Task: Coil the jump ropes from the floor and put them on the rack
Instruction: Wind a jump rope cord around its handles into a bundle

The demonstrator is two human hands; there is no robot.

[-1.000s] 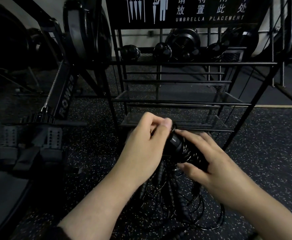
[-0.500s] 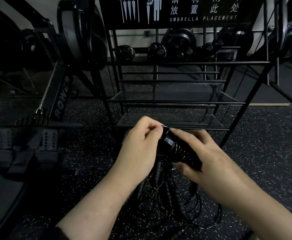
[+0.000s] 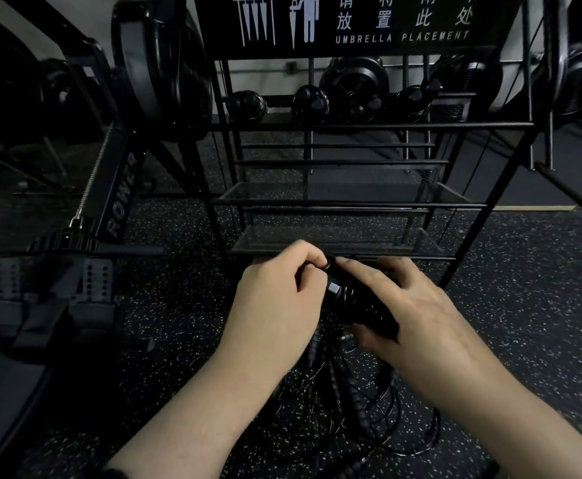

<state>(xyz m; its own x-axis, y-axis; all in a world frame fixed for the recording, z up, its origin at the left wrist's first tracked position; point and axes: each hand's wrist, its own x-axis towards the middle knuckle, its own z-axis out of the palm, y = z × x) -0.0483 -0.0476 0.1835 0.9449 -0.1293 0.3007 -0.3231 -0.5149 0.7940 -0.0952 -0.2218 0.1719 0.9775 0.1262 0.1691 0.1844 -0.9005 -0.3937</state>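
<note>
Black jump rope handles [image 3: 348,299], bundled together, are held between both hands just in front of the black rack [image 3: 344,202]. My left hand [image 3: 275,305] pinches the top end of the bundle with curled fingers. My right hand [image 3: 410,316] wraps around the handles from the right, thumb underneath. Thin black rope loops [image 3: 362,409] hang from the bundle and spread on the speckled floor below my wrists. Part of the handles is hidden by my fingers.
The rack has mesh shelves and a sign reading "UMBRELLA PLACEMENT" [image 3: 400,36]. A rowing machine [image 3: 116,188] with foot plates stands at the left. Dark round weights [image 3: 310,103] sit behind the rack. Speckled rubber floor lies to the right.
The view has shifted slightly, so the rack sits a bit lower and left. My left fingers have curled tighter on the top of the handle bundle; both hands stay on it.
</note>
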